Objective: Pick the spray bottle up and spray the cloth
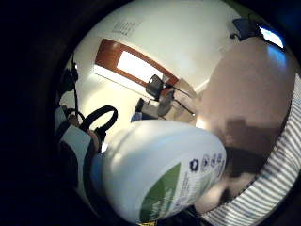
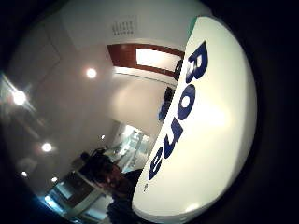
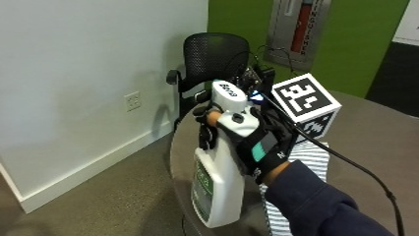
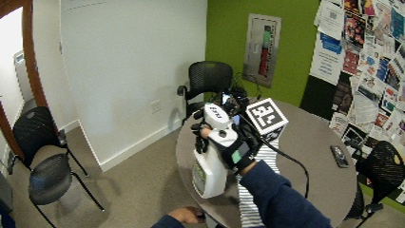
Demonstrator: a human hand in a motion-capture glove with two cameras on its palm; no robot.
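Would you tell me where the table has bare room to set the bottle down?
Bare table lies between the striped cloth and the remote. It is crowded near the gloved right hand gripping the spray bottle.

**Layout at table edge**

Spray bottle point(image 3: 216, 189) upright, raised above table point(image 3: 379, 132) near its edge, held at neck by right hand point(image 3: 252, 140). Cloth point(image 3: 308, 162) flat on table, beneath and behind hand/forearm, just beside bottle. Mesh chair point(image 3: 213, 56) behind table, against wall. Two chairs point(image 4: 44, 156) on floor well apart from table, wall side. Remote-like item point(image 4: 340, 156) on table, far side from bottle.
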